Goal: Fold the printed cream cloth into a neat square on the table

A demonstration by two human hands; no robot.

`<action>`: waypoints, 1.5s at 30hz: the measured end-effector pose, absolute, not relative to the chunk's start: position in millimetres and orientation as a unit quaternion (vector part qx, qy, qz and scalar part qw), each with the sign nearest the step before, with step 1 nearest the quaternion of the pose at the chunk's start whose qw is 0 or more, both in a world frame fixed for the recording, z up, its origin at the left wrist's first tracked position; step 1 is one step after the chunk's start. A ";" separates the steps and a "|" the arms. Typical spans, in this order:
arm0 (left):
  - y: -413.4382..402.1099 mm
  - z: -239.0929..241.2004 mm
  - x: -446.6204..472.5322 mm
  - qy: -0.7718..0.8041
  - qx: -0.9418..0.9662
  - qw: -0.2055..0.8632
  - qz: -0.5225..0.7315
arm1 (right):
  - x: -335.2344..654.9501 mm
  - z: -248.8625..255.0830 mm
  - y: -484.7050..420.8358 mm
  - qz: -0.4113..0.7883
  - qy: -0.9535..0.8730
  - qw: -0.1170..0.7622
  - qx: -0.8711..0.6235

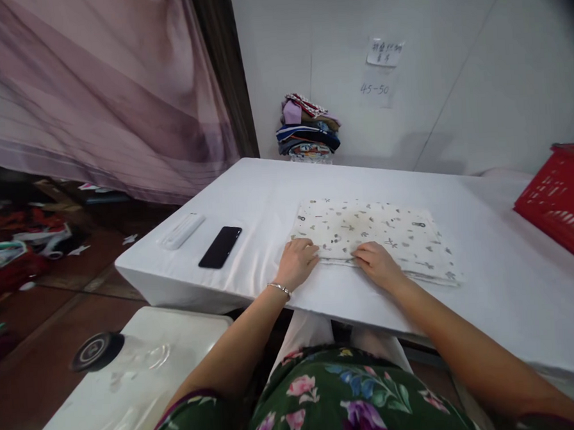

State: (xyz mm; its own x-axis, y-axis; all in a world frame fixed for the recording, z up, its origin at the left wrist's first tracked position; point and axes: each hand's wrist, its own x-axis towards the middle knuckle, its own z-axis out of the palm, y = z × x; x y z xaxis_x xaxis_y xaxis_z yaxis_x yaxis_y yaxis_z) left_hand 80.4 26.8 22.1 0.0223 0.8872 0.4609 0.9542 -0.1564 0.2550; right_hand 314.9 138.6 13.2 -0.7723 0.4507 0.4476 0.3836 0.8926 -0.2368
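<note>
A folded cream cloth with small dark prints (379, 232) lies flat on the white table (266, 190). My left hand (296, 262), a thin bracelet on its wrist, rests at the cloth's near left corner with its fingers curled onto the edge. My right hand (377, 263) lies on the near edge a little to the right, fingers bent and pinching the folded layers. Both hands touch the cloth, which stays down on the table.
A black phone (220, 247) and a white remote (182, 231) lie left of the cloth. A stack of folded clothes (308, 129) sits at the far edge by the wall. A red basket (562, 197) stands at the right. A white stool top (132, 383) is lower left.
</note>
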 end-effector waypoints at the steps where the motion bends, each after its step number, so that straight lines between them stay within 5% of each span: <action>1: 30.5 20.8 81.8 -0.640 -0.719 0.069 -0.261 | 314.2 11.9 138.8 0.066 -0.936 0.265 -0.224; 13: 29.6 10.4 82.8 -0.615 -0.740 0.116 -0.246 | 320.9 -5.3 132.2 0.081 -0.911 0.344 -0.214; 45: 57.6 10.4 110.5 -0.549 -0.805 0.127 -0.185 | 327.4 -10.8 134.6 0.030 -0.919 0.306 -0.248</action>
State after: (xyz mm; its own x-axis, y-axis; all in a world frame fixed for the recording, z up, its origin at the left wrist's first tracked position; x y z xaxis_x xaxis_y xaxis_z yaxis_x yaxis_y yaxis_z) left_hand 110.5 57.6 10.4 0.3295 0.8371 0.4368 0.9307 -0.3658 -0.0010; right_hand 327.4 134.6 -10.8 -0.6904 0.4736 0.5469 0.4364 0.8756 -0.2073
